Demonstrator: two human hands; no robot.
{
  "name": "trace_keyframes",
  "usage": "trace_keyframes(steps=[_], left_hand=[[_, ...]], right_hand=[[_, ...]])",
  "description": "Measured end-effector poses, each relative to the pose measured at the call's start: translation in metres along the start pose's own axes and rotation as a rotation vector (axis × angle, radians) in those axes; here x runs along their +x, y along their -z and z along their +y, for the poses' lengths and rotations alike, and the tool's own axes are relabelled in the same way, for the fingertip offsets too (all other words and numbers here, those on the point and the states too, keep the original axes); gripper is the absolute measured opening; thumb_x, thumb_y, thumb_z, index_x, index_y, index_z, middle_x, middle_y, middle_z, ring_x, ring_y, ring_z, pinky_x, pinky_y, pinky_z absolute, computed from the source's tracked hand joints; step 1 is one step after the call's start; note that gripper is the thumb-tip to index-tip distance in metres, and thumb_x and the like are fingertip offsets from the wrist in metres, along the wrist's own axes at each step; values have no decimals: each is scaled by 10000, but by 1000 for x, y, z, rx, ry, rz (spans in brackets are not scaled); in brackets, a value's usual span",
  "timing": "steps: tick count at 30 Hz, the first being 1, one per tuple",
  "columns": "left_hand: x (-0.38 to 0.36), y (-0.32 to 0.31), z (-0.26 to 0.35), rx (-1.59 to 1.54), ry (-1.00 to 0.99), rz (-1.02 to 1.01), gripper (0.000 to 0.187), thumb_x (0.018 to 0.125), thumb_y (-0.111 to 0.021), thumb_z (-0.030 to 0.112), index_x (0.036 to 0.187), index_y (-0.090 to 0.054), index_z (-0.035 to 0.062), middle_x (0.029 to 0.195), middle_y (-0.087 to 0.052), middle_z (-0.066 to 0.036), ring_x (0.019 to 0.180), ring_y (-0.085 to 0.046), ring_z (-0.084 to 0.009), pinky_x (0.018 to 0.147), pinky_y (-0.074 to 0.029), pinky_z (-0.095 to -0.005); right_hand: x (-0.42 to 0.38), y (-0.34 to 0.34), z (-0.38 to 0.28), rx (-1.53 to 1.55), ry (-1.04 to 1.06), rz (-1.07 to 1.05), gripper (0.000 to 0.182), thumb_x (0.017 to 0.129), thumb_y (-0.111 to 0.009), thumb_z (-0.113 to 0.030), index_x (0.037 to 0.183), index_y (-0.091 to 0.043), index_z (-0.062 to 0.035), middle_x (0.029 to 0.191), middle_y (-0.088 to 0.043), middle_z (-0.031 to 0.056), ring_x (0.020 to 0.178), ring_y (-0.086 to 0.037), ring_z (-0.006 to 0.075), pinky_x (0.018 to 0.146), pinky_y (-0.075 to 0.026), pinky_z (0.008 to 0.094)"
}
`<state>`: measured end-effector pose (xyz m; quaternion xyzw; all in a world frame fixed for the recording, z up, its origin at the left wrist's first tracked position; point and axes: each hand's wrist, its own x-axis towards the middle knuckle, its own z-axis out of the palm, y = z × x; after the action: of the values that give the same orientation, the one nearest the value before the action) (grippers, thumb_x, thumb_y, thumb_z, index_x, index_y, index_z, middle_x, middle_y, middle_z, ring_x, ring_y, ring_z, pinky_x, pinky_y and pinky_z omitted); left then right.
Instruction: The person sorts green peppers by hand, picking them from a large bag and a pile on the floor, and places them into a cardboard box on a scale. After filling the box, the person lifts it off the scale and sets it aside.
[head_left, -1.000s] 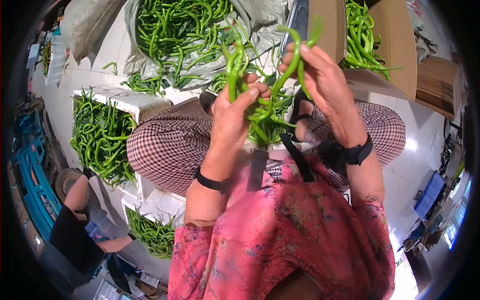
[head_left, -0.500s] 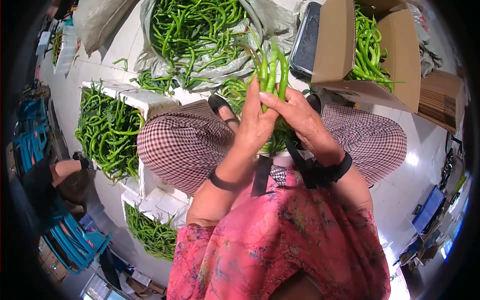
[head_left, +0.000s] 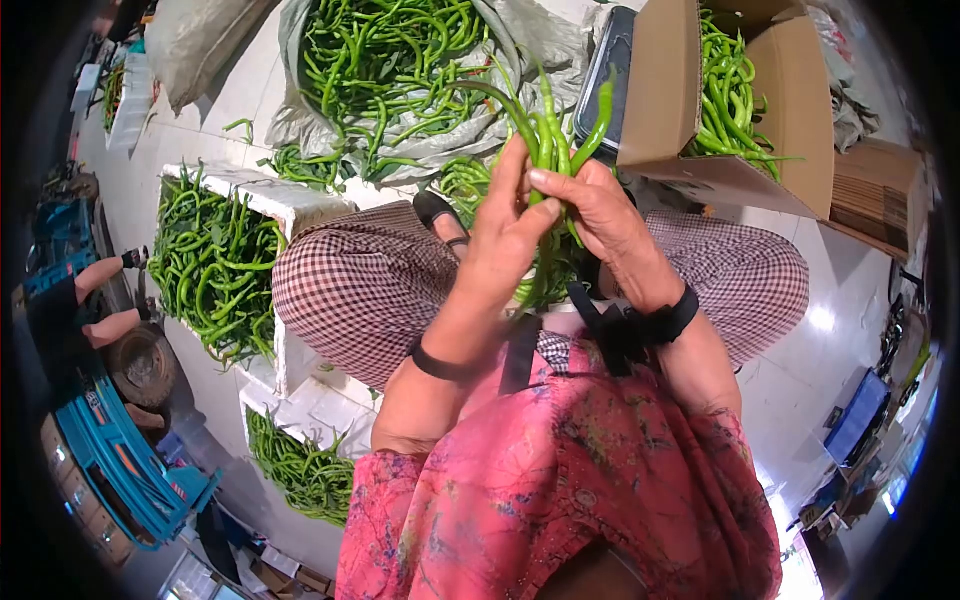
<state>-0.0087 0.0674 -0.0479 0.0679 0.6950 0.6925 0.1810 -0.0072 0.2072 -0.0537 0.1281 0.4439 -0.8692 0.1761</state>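
A small bunch of long green chili peppers [head_left: 546, 140] stands up between my two hands, above my lap. My left hand [head_left: 508, 220] is closed round the lower part of the bunch. With thumb and fingers pinched, my right hand [head_left: 598, 215] grips peppers at the bunch's right side; one pepper there leans out to the right. Below my hands more green peppers lie between my legs, partly hidden by my wrists. Just beyond the hands, an open woven sack [head_left: 290, 60] spills green peppers [head_left: 390, 60] onto the floor.
A cardboard box [head_left: 655, 90] holding green peppers stands at the upper right. White foam boxes [head_left: 285, 205] full of peppers [head_left: 215, 265] are at my left. A blue cart [head_left: 120, 450] and another person's legs [head_left: 105, 325] appear at far left. Flattened cardboard [head_left: 875, 200] lies right.
The peppers in my hands have fanned apart, one now tilting right with my right hand. My left thumb has shifted across the bunch. At far left, the other person's legs have moved.
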Motion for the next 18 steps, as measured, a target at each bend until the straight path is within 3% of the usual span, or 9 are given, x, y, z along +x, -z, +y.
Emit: trace_keyframes(steps=[2,5,6,10,12,15,18], left_hand=[[-1,7,11,-276,100,-1,570,876,-564,56,1404,-367,-26,1311,-512,-154,1237,-472,-216,1042,-358,-307],[-5,11,34,-192,123,112,512,881,-634,103,1342,-452,-28,1243,-558,-150,1184,-510,-211,1019,-387,-331],[-5,9,32,-245,85,163,463,854,-696,130,1252,-525,-32,1166,-590,-131,1097,-545,-176,971,-424,-319],[-1,7,23,-65,75,188,374,843,-704,123,1149,-558,-33,1039,-622,-97,962,-584,-145,881,-465,-285],[1,4,19,71,27,210,280,836,-708,113,1040,-571,-21,951,-625,-63,855,-587,-111,798,-479,-252],[1,5,18,149,68,229,286,791,-729,102,1009,-587,-18,956,-640,-85,824,-623,-138,738,-525,-290],[3,11,13,-27,118,182,224,856,-685,111,1024,-587,-2,915,-623,-54,787,-568,-97,747,-468,-224]], right_hand=[[-2,2,-6,59,-25,-10,317,849,-692,-140,1108,-602,19,962,-650,54,870,-612,109,810,-496,254],[-7,-7,-12,-13,104,19,315,845,-695,-114,1124,-601,-3,962,-648,41,863,-614,110,806,-505,259],[-6,-6,-11,-58,105,20,337,826,-719,-112,1129,-598,-26,948,-637,16,845,-598,92,777,-500,250],[-8,3,-1,-202,59,26,351,796,-738,-134,1098,-595,-25,931,-623,1,826,-574,80,753,-484,242],[-8,5,7,-453,128,89,352,763,-744,-145,1059,-592,-31,900,-613,-3,804,-558,80,721,-474,244],[-12,0,3,-481,118,86,329,752,-722,-131,1033,-588,-24,871,-612,10,791,-560,89,713,-478,254],[-15,0,-2,-407,119,60,300,785,-706,-110,1041,-587,-8,871,-636,41,790,-595,112,722,-497,267]])
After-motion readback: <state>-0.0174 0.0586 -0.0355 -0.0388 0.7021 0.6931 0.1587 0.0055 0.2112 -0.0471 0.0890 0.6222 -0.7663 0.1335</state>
